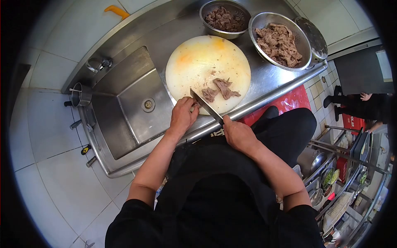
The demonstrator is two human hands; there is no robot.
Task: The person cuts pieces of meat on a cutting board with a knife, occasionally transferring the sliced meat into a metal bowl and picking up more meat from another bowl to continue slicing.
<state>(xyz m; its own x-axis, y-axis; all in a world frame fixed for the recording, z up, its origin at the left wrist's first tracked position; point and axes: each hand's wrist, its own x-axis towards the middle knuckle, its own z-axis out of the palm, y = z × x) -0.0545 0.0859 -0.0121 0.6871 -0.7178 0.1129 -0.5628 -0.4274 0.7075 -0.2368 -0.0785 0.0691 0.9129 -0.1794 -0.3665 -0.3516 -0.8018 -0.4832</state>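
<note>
My right hand [240,134] is wrapped round the handle of a knife [206,106], its blade slanting up and left over the near edge of a round white cutting board [182,70]. Beside the blade, my left hand [183,117] has its fingers bent and pressed together on a small piece of meat [192,108], mostly hidden by the fingers. Two brown slices of cooked meat [225,88] lie on the board right of the knife tip. Small scraps and orange stains mark the board's surface.
A metal bowl of meat [204,7] and a colander of meat [304,35] stand behind the board. To the left is a steel sink [111,120] with a faucet [99,65]. Another person [364,107] stands at the right, near shelves [331,149] with food containers.
</note>
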